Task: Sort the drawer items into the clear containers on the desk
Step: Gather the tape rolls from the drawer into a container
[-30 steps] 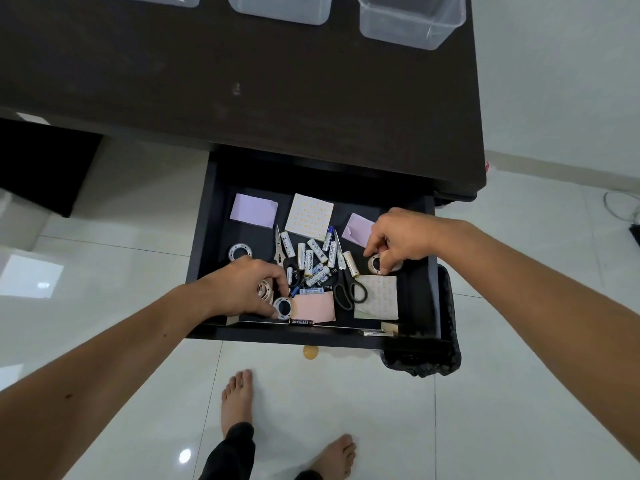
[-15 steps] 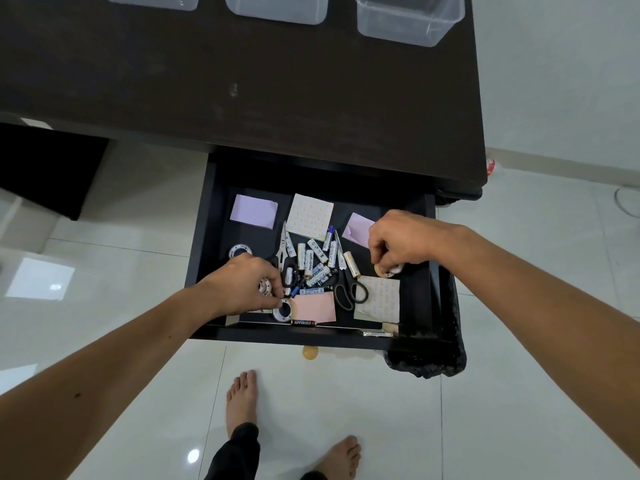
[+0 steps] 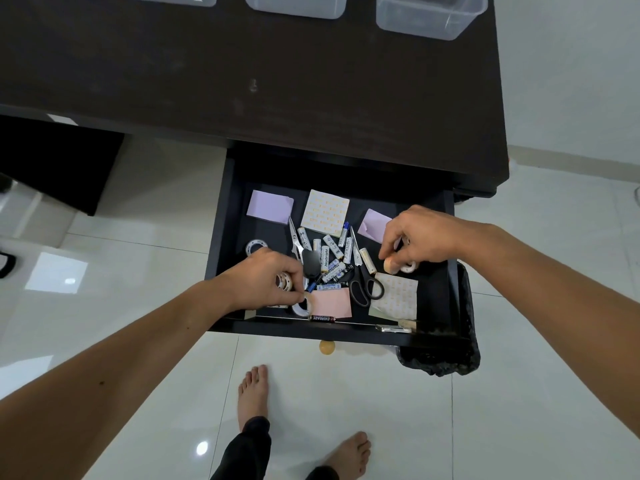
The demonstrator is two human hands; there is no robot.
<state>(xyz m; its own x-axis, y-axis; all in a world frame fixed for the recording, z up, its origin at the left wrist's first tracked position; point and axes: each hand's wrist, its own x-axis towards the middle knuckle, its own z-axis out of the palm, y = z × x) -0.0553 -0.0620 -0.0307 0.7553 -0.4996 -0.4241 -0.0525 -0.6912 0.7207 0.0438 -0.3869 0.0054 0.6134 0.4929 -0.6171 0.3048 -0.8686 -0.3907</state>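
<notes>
The black drawer (image 3: 221, 216) stands pulled out below the dark desk (image 3: 242, 71). Inside lie several batteries (image 3: 325, 258), two pairs of scissors (image 3: 363, 282), purple, pink and dotted note pads (image 3: 325, 212), and tape rolls. My left hand (image 3: 266, 282) is at the drawer's front left and grips a small clear tape roll (image 3: 284, 282); another roll (image 3: 301, 308) lies under its fingertips. My right hand (image 3: 419, 237) is at the right side and pinches two small rolls, a tan one (image 3: 390, 265) and a white one (image 3: 408, 266), just above a dotted pad. Three clear containers (image 3: 429, 15) stand at the desk's far edge.
A bin lined with a black bag (image 3: 450, 358) stands on the floor at the drawer's right corner. One more tape roll (image 3: 256, 245) lies at the drawer's left. My bare feet (image 3: 252, 393) are on the white tiles below the drawer knob (image 3: 327, 347).
My right hand has lifted the small rolls slightly off the drawer floor and shifted right. My left hand has closed tighter round its tape roll and stayed at the front left.
</notes>
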